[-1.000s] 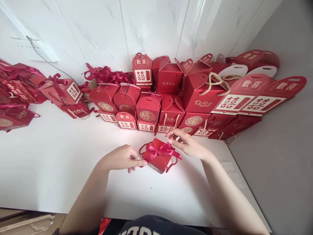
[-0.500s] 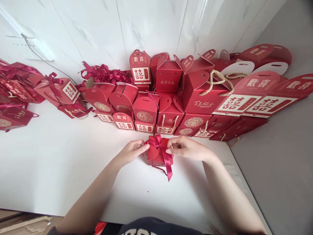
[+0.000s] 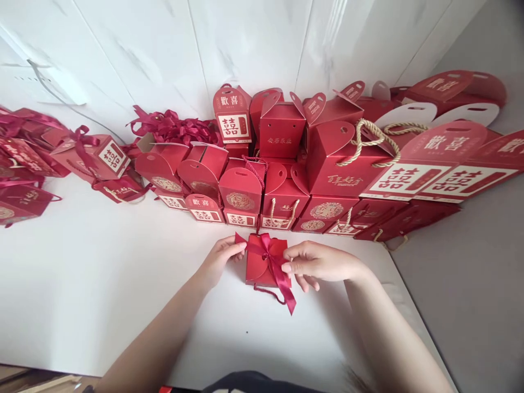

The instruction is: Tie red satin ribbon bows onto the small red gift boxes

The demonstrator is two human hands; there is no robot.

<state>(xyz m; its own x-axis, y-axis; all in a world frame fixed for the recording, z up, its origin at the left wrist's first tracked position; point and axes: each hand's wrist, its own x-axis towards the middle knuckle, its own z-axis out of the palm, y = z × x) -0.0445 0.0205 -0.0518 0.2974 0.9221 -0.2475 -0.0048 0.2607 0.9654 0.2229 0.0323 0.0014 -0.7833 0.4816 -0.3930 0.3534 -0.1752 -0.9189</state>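
A small red gift box (image 3: 256,267) stands on the white table in front of me, with a crimson satin ribbon (image 3: 266,248) tied in a bow on its top flaps. One ribbon end lies to the left, and my left hand (image 3: 223,255) pinches it between thumb and forefinger. At the box's right side, my right hand (image 3: 313,262) has its thumb and forefinger closed on the ribbon, its lower fingers hanging loose. The other ribbon tail drapes over the near edge. A dark red cord handle (image 3: 270,293) curls out at the box's front.
Stacked red boxes (image 3: 286,210) line the wall behind, some with gold rope handles (image 3: 368,142). A heap of crimson ribbons (image 3: 176,126) lies behind them. Bow-tied boxes (image 3: 88,150) sit at the left. A grey panel (image 3: 462,262) borders the table's right.
The left ribbon end now extends further out past my left fingertips. My right hand's lower fingers have uncurled. The view has shifted slightly, so the box appears a little lower.
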